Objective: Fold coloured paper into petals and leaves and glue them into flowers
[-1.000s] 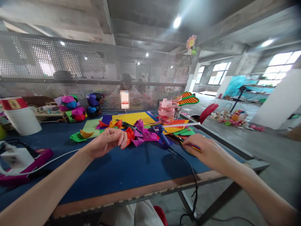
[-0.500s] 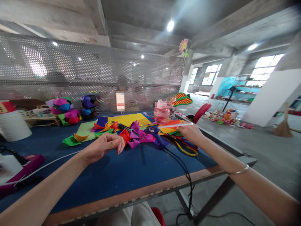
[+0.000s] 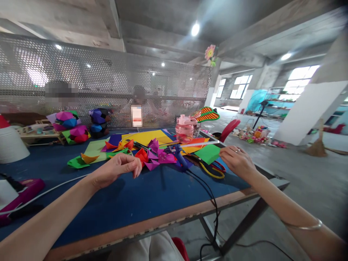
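Observation:
My right hand (image 3: 237,159), a ring on one finger, pinches the corner of a piece of green paper (image 3: 208,154) at the right side of the table. Beneath that paper lie scissors with yellow handles (image 3: 214,172). My left hand (image 3: 122,166) hovers over the table with thumb and fingers pressed together; whatever may be between them is hidden. Just beyond it are folded paper pieces, among them an orange one (image 3: 141,156) and a purple one (image 3: 153,165). Between my hands a blue glue gun (image 3: 178,156) rests with a white glue stick (image 3: 206,143) sticking out.
A pink bottle (image 3: 185,130) stands behind the glue gun. Yellow paper (image 3: 149,137) lies at the back. Coloured paper balls (image 3: 78,134), a white cup stack (image 3: 12,145) and a magenta power strip (image 3: 29,192) are on the left. A black cord (image 3: 208,186) hangs over the front edge.
My right hand has drawn back toward the right from the paper pile, and green paper now shows in its fingers. My left hand keeps its closed pose. The view has shifted slightly.

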Motion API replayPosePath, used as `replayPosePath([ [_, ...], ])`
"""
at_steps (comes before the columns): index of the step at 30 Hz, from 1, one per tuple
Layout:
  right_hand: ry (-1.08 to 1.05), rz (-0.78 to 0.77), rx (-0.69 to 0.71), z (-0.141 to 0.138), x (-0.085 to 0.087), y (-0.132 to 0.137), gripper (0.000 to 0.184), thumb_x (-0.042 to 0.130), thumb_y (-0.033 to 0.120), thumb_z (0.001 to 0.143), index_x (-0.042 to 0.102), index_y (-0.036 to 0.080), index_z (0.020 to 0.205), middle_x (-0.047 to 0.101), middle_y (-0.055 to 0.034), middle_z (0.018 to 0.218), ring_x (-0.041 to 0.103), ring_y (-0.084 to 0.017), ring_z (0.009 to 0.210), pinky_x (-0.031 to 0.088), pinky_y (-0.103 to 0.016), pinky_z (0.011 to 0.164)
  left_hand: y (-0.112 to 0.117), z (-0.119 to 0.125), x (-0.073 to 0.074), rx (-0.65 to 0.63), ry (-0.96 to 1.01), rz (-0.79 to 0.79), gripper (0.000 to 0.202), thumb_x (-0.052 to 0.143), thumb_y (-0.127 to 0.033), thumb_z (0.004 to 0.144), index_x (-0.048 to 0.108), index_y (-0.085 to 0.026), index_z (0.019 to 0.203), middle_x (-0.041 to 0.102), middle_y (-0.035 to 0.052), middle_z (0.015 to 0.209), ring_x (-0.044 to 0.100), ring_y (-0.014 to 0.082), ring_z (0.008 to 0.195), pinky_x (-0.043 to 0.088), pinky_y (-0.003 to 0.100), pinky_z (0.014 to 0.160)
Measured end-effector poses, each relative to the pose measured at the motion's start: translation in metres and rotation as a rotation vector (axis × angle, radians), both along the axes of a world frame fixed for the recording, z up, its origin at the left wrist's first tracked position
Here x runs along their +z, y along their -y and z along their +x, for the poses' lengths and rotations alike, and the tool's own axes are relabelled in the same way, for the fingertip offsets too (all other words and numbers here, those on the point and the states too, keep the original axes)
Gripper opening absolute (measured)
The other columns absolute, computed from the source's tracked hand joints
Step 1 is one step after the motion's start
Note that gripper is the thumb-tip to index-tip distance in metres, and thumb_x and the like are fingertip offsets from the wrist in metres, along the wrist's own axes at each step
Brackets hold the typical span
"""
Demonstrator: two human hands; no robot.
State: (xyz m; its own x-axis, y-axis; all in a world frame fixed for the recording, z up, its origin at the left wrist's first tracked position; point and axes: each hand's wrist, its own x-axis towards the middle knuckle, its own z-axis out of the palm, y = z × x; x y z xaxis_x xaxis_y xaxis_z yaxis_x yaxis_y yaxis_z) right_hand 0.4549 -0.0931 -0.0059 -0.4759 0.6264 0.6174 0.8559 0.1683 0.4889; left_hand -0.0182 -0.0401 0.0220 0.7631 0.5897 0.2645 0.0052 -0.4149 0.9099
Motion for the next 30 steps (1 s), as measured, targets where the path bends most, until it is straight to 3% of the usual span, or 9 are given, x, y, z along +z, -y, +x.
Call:
replayPosePath([
  [8,-0.072,0.089,-0.021,0.017,-0.012,0.024,0.018,0.051,0.019,0.092,0.069,0.024,0.090,0.071,-0.0044,0.102,0.060,-0.022,0.097,0.040,-0.037,0.091,0.000,0.001,-0.002,-0.001,-0.043,0.005,0.043,0.053,-0.050,0.089,0.062,-0.016,0.064,0.057,0.0040,0.072,0.050,0.0168,0.073,0.035,0.027,0.070],
  [14,-0.243,0.244,-0.199,0.007,0.006,-0.004,0.023,0.047,0.022,0.093,0.068,0.018,0.083,0.069,-0.0083,0.091,0.056,-0.024,0.090,0.038,-0.035,0.084,-0.001,0.000,-0.003,-0.012,-0.067,0.019,0.042,0.052,-0.048,0.090,0.061,-0.016,0.065,0.056,0.0037,0.072,0.050,0.0164,0.073,0.036,0.026,0.070],
  [18,-0.194,0.140,-0.197,-0.007,0.019,-0.043,0.026,0.044,0.021,0.094,0.070,0.017,0.088,0.069,-0.0086,0.099,0.053,-0.025,0.097,0.035,-0.036,0.087,-0.001,0.000,-0.003,-0.019,-0.098,0.037,0.041,0.052,-0.048,0.090,0.062,-0.015,0.067,0.056,0.0035,0.073,0.050,0.0158,0.073,0.036,0.026,0.070],
  [22,-0.142,-0.038,-0.134,-0.017,0.019,-0.072,0.027,0.046,0.014,0.089,0.072,0.022,0.094,0.069,-0.0045,0.098,0.054,-0.024,0.097,0.037,-0.034,0.084,-0.002,-0.001,-0.003,-0.023,-0.109,0.033,0.042,0.053,-0.049,0.090,0.062,-0.014,0.067,0.056,0.0032,0.074,0.051,0.0153,0.073,0.037,0.025,0.071],
  [26,-0.195,-0.039,-0.118,-0.014,0.011,-0.071,0.031,0.047,0.014,0.087,0.070,0.023,0.105,0.067,-0.0046,0.109,0.054,-0.024,0.103,0.040,-0.036,0.086,-0.001,0.000,-0.001,-0.026,-0.118,0.030,0.042,0.053,-0.049,0.090,0.062,-0.014,0.068,0.058,0.0033,0.073,0.051,0.0150,0.073,0.038,0.025,0.071],
  [30,-0.172,-0.181,-0.132,-0.006,0.004,-0.053,0.027,0.056,0.022,0.081,0.070,0.027,0.103,0.064,-0.0044,0.118,0.052,-0.029,0.112,0.041,-0.041,0.088,0.000,0.002,0.000,-0.042,-0.112,0.025,0.043,0.054,-0.050,0.089,0.062,-0.014,0.068,0.058,0.0034,0.073,0.051,0.0146,0.071,0.039,0.025,0.070],
])
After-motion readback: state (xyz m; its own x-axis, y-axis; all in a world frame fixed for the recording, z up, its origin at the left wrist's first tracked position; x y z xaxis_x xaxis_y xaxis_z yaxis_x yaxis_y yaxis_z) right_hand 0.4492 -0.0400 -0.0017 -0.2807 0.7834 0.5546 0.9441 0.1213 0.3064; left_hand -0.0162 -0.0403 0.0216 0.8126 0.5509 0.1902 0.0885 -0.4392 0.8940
